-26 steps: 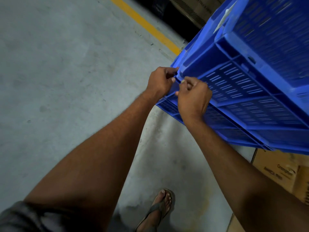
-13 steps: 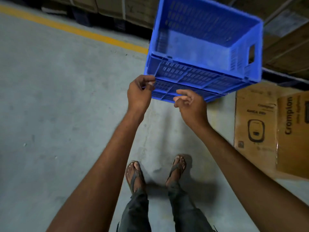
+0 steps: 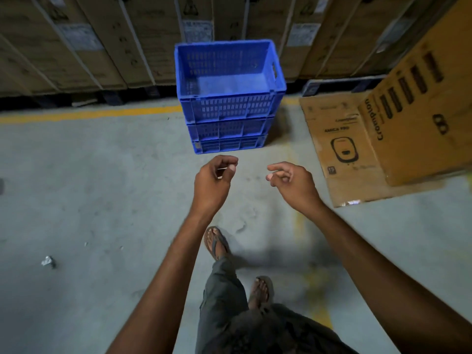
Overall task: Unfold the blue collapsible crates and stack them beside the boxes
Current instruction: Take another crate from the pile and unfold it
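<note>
Crates (image 3: 229,108) of blue plastic stand stacked three high on a grey concrete floor (image 3: 102,187), the topmost unfolded with its slatted walls upright and its open inside empty. The stack sits on a yellow floor line (image 3: 89,114), just in front of a long row of tall strapped cardboard boxes (image 3: 102,47) that fills the far side of the head view. To the right of the stack, near but apart from it, a brown printed carton (image 3: 413,118) stands tilted, and a flattened piece of cardboard (image 3: 337,139) bearing a printed appliance outline lies on the floor beside it. A person's two bare forearms reach forward from the bottom edge. The left hand (image 3: 212,180) hangs in the air short of the stack, its fingers loosely curled toward the thumb and holding nothing. The right hand (image 3: 293,182) hovers level with it, well apart from the crates, its fingers half bent with the thumb extended, also empty. Below the arms, grey trousers (image 3: 222,290) and two feet in flip-flops show, the left foot (image 3: 217,241) set ahead of the right foot (image 3: 260,290). A small crumpled scrap (image 3: 48,261) lies on the floor far to the left.
</note>
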The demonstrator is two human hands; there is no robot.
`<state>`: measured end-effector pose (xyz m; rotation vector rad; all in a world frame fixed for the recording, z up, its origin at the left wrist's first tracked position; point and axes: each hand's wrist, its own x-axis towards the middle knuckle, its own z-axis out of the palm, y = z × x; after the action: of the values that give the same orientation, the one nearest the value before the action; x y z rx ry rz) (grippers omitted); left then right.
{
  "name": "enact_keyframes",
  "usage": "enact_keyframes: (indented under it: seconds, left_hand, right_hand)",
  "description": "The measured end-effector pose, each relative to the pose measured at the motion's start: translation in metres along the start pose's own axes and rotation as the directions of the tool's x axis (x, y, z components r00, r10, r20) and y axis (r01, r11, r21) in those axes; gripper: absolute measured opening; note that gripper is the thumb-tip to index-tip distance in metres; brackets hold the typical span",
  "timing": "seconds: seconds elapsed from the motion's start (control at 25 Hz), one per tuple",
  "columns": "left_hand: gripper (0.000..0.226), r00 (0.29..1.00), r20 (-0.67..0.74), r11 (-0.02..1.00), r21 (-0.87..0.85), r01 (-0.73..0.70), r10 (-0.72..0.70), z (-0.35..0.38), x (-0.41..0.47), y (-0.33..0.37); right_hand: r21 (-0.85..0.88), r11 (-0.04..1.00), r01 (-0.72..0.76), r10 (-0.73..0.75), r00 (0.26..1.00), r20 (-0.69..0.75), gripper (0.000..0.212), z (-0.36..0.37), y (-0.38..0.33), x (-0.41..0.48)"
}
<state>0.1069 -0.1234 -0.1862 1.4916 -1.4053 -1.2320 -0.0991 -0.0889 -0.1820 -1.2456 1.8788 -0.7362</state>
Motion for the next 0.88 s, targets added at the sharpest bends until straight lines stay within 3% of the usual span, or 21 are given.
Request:
enact_keyframes:
  seconds: [0.2, 0.4, 0.6, 0.68, 0.8, 0.88]
  left_hand:
    - [0.014, 0.964, 0.223, 0.964, 0.190, -0.188, 0.144, 0.023, -0.128, 0.057]
    - [0.020, 0.810, 0.511, 0.784, 0.360, -0.506, 0.288, 0.041, -0.241, 0.078]
    - [0.029, 0.603, 0.672, 0.617, 0.268, -0.740, 0.431, 0.066, -0.348, 0.076]
    - [0.034, 0.514, 0.718, 0.550, 0.218, -0.806, 0.469, 0.081, -0.402, 0.074]
    - [0.039, 0.343, 0.787, 0.416, 0.121, -0.901, 0.514, 0.106, -0.482, 0.066]
    - [0.038, 0.202, 0.836, 0.344, 0.017, -0.939, 0.510, 0.127, -0.539, 0.059]
  right_hand:
    - [-0.081, 0.996, 0.048, -0.055, 0.995, -0.087, 0.021, -0.072, 0.027, -0.147]
    - [-0.139, 0.989, 0.047, -0.083, 0.960, -0.267, 0.026, -0.107, 0.057, -0.303]
    - [-0.166, 0.985, -0.048, -0.040, 0.869, -0.493, 0.032, -0.097, 0.105, -0.452]
    - [-0.269, 0.954, -0.130, -0.048, 0.822, -0.567, 0.036, -0.088, 0.129, -0.519]
    - [-0.376, 0.892, -0.252, -0.059, 0.760, -0.648, 0.036, -0.080, 0.162, -0.610]
    - [-0.325, 0.879, -0.349, 0.034, 0.726, -0.686, 0.037, -0.078, 0.187, -0.674]
